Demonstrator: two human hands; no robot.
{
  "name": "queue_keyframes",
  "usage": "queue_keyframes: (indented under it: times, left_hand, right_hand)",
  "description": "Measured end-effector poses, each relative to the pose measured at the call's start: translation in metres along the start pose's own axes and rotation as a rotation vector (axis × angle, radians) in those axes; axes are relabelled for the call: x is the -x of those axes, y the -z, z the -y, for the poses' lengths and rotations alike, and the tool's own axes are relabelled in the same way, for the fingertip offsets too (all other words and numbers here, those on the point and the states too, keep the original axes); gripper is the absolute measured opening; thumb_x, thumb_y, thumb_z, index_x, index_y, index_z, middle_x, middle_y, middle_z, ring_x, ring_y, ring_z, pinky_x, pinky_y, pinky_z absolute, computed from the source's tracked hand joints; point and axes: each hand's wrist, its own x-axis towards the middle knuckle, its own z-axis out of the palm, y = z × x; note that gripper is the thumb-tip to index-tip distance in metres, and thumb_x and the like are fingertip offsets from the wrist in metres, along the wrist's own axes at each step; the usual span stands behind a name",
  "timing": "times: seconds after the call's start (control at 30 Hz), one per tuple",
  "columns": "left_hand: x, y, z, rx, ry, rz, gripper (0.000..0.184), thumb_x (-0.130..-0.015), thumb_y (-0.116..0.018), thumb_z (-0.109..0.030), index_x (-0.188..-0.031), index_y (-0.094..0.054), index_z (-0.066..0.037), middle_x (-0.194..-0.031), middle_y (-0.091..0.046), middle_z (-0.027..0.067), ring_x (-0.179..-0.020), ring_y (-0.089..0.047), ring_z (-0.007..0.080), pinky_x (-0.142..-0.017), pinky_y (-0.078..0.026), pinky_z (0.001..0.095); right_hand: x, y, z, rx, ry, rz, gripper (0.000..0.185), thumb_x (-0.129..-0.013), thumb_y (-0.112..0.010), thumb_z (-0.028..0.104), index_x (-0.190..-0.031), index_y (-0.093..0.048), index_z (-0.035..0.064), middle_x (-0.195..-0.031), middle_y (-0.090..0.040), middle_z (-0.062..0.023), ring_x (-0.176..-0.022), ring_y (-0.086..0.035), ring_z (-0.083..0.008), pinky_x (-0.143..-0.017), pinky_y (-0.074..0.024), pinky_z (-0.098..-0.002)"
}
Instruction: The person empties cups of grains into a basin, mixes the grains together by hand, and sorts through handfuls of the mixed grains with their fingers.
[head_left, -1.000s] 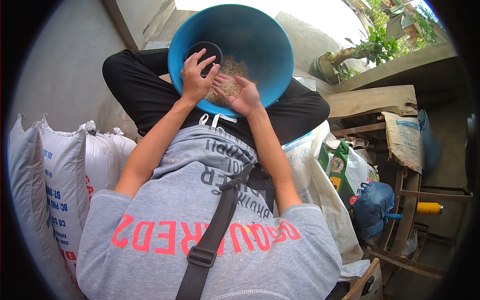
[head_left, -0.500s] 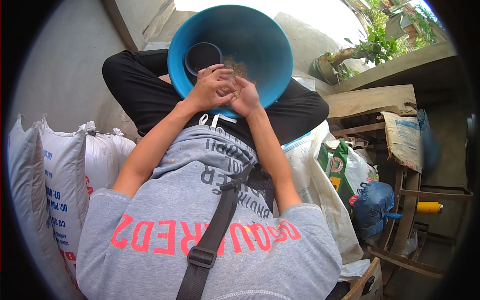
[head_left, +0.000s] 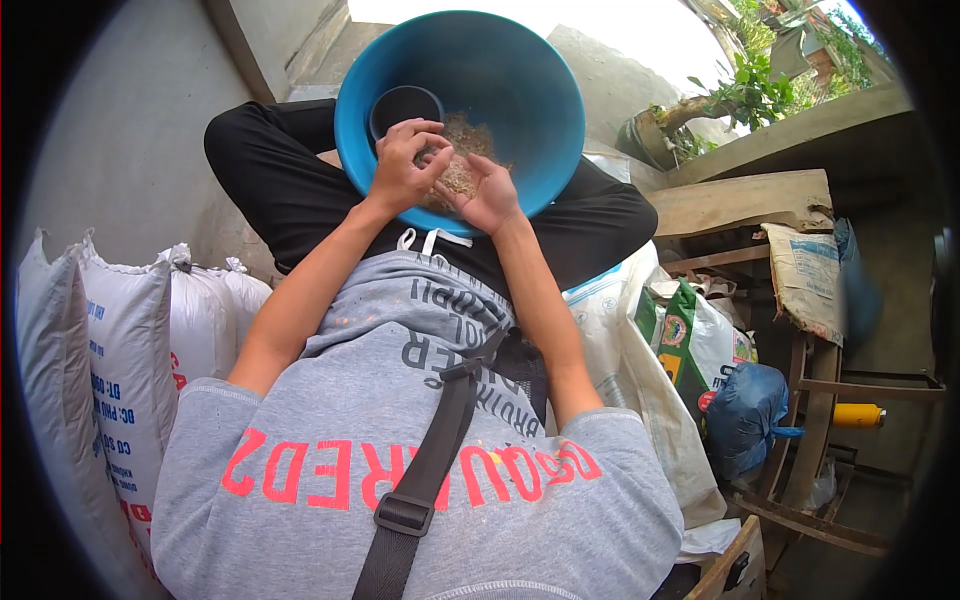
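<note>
Left hand (head_left: 402,172): shifted off the right palm toward the black bowl since the earlier frame, uncovering more of the grains; fingers curled, thumb close to the fingertips, whether anything is pinched between them cannot be told. Right hand (head_left: 490,196): palm up, fingers extended and loosely cupped, not clenched. Pale grains (head_left: 459,180): heaped on the right palm and fingers, just beside the left fingertips. Black bowl (head_left: 405,104): immediately beyond the left fingers, its near side hidden by them. Loose heap (head_left: 472,132): just past the right fingertips, on the basin floor, partly masked by both hands. Blue basin (head_left: 562,110): around the fingers. Black trousers (head_left: 272,190): crossed legs either side of the fingers, outside the basin. White sacks (head_left: 130,320): well to the left and nearer the body. Blue plastic bag (head_left: 747,415): well right of the fingers. Leafy plant (head_left: 752,98): farther off, beyond the right fingers.
</note>
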Motion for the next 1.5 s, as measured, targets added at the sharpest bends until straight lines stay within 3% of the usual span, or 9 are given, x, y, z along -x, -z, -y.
queue_keyframes:
  times: [0.13, 0.17, 0.27, 0.4, 1.03, 1.5]
  left_hand:
    - [-0.001, -0.007, 0.007, -0.150, 0.089, -0.176, 0.020, -0.090, -0.071, -0.026, -0.103, -0.078, -0.014, -0.144, -0.059, 0.0094, -0.140, -0.044, 0.0324, -0.112, -0.033, 0.0477]
    - [0.002, -0.007, 0.007, -0.159, 0.036, -0.089, 0.020, -0.087, -0.071, -0.025, -0.105, -0.079, -0.017, -0.149, -0.054, 0.0089, -0.142, -0.042, 0.0329, -0.114, -0.031, 0.0483]
    - [0.003, 0.004, -0.015, -0.182, -0.172, 0.154, 0.021, -0.083, -0.074, -0.024, -0.102, -0.080, -0.021, -0.148, -0.056, 0.0063, -0.143, -0.042, 0.0316, -0.115, -0.028, 0.0476]
    - [0.007, 0.002, -0.013, -0.173, -0.233, 0.212, 0.015, -0.078, -0.076, -0.025, -0.093, -0.082, -0.024, -0.144, -0.059, 0.0028, -0.143, -0.043, 0.0301, -0.114, -0.027, 0.0466]
    - [0.005, 0.003, -0.014, -0.158, -0.279, 0.264, 0.014, -0.077, -0.079, -0.026, -0.091, -0.082, -0.027, -0.141, -0.061, 0.0019, -0.142, -0.045, 0.0275, -0.114, -0.028, 0.0447]
    - [0.006, 0.003, -0.016, -0.107, -0.289, 0.299, 0.013, -0.080, -0.078, -0.026, -0.093, -0.082, -0.026, -0.140, -0.062, 0.0025, -0.142, -0.044, 0.0271, -0.113, -0.029, 0.0441]
  right_hand:
    - [-0.003, 0.001, 0.000, -0.079, 0.005, 0.001, 0.055, -0.109, -0.022, 0.025, -0.141, -0.044, -0.0128, -0.139, -0.056, -0.0274, -0.132, -0.055, -0.0380, -0.114, -0.0462, -0.0477]
    - [-0.004, 0.004, 0.000, -0.086, 0.035, -0.010, 0.055, -0.109, -0.022, 0.025, -0.142, -0.044, -0.0125, -0.140, -0.055, -0.0273, -0.132, -0.055, -0.0376, -0.114, -0.0461, -0.0476]
    - [-0.007, 0.018, 0.000, -0.113, 0.099, -0.025, 0.055, -0.108, -0.022, 0.026, -0.144, -0.042, -0.0114, -0.142, -0.054, -0.0265, -0.131, -0.055, -0.0363, -0.114, -0.0456, -0.0474]
    - [-0.007, 0.017, -0.001, -0.118, 0.093, -0.014, 0.056, -0.108, -0.022, 0.027, -0.145, -0.042, -0.0096, -0.143, -0.055, -0.0251, -0.126, -0.058, -0.0344, -0.114, -0.0450, -0.0467]
    - [-0.008, 0.020, -0.001, -0.101, 0.025, 0.070, 0.056, -0.109, -0.019, 0.028, -0.142, -0.047, -0.0093, -0.139, -0.058, -0.0242, -0.121, -0.061, -0.0332, -0.111, -0.0475, -0.0467]
    - [-0.005, 0.014, -0.002, -0.025, 0.033, -0.035, 0.050, -0.108, -0.024, 0.027, -0.135, -0.052, -0.0045, -0.132, -0.062, -0.0200, -0.118, -0.063, -0.0318, -0.104, -0.0521, -0.0503]
